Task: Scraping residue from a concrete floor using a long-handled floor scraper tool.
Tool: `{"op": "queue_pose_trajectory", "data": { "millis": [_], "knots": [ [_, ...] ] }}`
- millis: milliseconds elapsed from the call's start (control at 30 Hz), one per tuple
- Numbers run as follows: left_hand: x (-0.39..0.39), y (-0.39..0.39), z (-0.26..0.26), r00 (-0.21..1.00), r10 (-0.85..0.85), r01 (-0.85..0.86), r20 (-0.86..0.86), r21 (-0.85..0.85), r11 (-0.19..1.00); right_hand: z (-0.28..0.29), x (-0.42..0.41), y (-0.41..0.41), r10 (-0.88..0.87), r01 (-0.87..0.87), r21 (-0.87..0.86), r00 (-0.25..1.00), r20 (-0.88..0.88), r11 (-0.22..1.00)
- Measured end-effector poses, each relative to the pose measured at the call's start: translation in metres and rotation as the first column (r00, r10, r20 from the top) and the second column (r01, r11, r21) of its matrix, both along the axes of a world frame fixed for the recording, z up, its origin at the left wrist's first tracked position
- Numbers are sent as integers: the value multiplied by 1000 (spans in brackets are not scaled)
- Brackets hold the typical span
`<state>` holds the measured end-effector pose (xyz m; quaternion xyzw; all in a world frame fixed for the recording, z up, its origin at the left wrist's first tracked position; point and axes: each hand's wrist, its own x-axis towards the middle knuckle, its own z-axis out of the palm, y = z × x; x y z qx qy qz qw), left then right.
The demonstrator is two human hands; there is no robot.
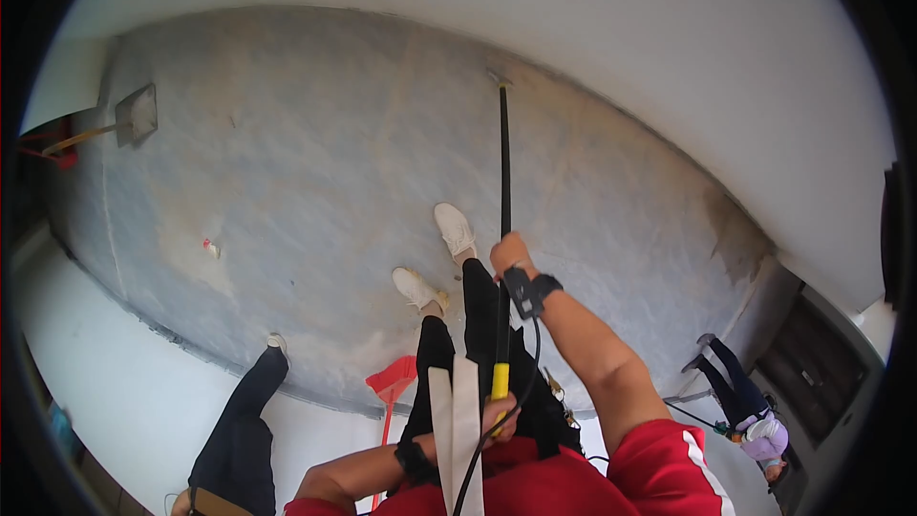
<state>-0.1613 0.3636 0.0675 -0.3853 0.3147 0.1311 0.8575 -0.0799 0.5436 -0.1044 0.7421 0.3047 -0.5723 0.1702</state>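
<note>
A long-handled tool, likely a floor scraper (505, 158), reaches straight out before me, with a black shaft and a yellow grip. Its small head (500, 77) rests on the concrete floor (322, 158) near the foot of the white wall; the blade's details are too small to tell. My right hand (511, 255) is closed around the middle of the shaft. Close to my waist, my left hand (499, 419) holds the yellow grip (500, 381), partly hidden by a black cable (510, 416) and hanging pale straps (467, 430).
A red broom (392, 378) stands behind my legs. To the far left are a long-handled dustpan (137, 115) and a red object (66, 156). Small litter (211, 248) lies on the floor. One person (240, 437) stands at lower left; another (745, 401) at right, near a dark door (813, 365).
</note>
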Motion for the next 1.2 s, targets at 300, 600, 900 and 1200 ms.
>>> {"op": "queue_pose_trajectory", "data": {
  "millis": [300,600,900,1200],
  "knots": [
    [5,20,-26,999,-22,19,43,65,998,-129,45,-33,769,-819,90,564,300,566],
    [-14,10,-27,998,15,-21,62,101,995,-113,26,-33,792,-824,36,555,255,565],
    [-21,-1,-16,999,-5,3,53,39,999,-59,-2,-30,131,-149,198,986,100,969],
    [-29,-14,-18,999,-17,12,42,120,993,-61,-6,-45,142,-159,183,985,102,970]
  ]
}}
